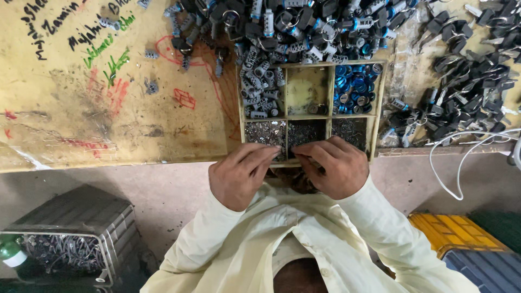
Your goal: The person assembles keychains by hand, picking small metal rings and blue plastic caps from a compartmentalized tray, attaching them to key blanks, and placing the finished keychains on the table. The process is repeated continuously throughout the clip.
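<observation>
My left hand (240, 174) and my right hand (332, 166) meet at the near edge of a wooden divided tray (329, 91), fingertips pinched together over its front middle compartment. Something small and dark seems held between the fingers, but it is too hidden to name. The tray's front compartments hold tiny metal bits (264, 133). A back left compartment holds grey ribbed cylinders (261, 92), and a back right one holds blue rings (355, 88). Cream sleeves cover both arms.
A heap of dark and grey lock parts (296, 24) lies behind the tray, more black pieces (467, 81) to the right. The scribbled yellow tabletop (97, 92) spreads left. A metal crate (76, 233) sits low left, a white cable (461, 163) right, yellow and blue bins (461, 239) low right.
</observation>
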